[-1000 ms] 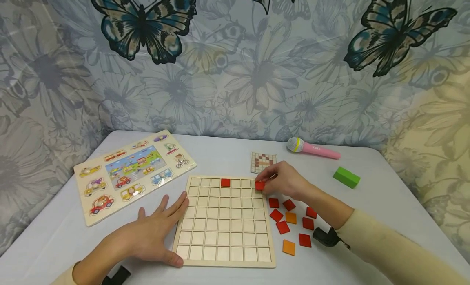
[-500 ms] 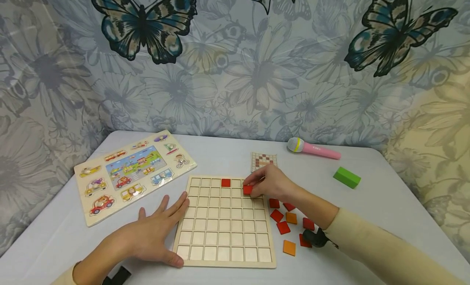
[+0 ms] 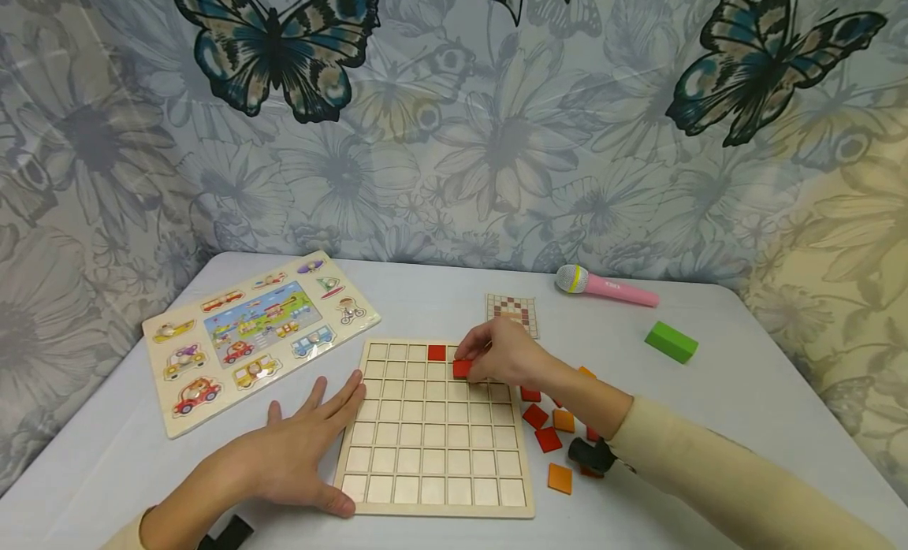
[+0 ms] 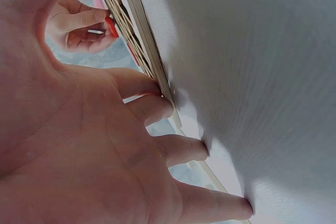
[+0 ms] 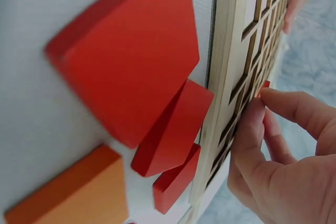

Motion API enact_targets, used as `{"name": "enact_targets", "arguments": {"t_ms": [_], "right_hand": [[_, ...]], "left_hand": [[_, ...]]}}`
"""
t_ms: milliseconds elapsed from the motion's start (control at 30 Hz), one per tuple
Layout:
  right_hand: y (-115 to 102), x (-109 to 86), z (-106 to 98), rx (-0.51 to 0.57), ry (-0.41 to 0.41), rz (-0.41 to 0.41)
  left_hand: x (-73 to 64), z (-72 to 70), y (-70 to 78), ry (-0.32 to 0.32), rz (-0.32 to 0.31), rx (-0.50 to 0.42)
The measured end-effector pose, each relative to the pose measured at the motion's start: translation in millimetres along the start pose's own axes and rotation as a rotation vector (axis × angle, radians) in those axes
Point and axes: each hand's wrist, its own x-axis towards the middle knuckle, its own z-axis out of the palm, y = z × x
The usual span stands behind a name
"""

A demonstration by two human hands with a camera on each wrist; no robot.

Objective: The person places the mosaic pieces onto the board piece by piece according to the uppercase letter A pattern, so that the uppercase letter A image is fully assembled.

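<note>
A wooden grid board (image 3: 434, 435) lies flat on the table, with one red square tile (image 3: 436, 353) set in its top row. My right hand (image 3: 509, 353) pinches another red tile (image 3: 462, 369) between thumb and fingers over the second row, right of the middle. In the left wrist view the pinched tile (image 4: 111, 27) shows as a red sliver. My left hand (image 3: 298, 455) is spread with straight fingers, its fingertips and thumb touching the board's left edge. Loose red tiles (image 3: 548, 439) and orange tiles (image 3: 560, 478) lie right of the board, some hidden under the right forearm.
Behind the board lies a small pattern card (image 3: 521, 312), partly covered by the right hand. A vehicle puzzle board (image 3: 258, 337) sits at the left. A pink toy microphone (image 3: 610, 288) and a green block (image 3: 671, 342) are at the right. A patterned cloth wall rises behind the table.
My right hand has carried the red tile leftward from the board's top right corner to a spot near the second row. The left hand has stayed in place.
</note>
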Motion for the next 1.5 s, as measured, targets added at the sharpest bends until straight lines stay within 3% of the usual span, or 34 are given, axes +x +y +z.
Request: {"name": "enact_targets", "arguments": {"t_ms": [1000,1500], "right_hand": [[-11,7.8,8,-0.119,-0.016,0.01],[-5,-1.3,-4,-0.084,-0.018,-0.071]], "left_hand": [[-1.5,-1.3,1.2,0.001,-0.006,0.004],[-0.2,-2.1,-0.1,-0.008,-0.003,-0.013]]}}
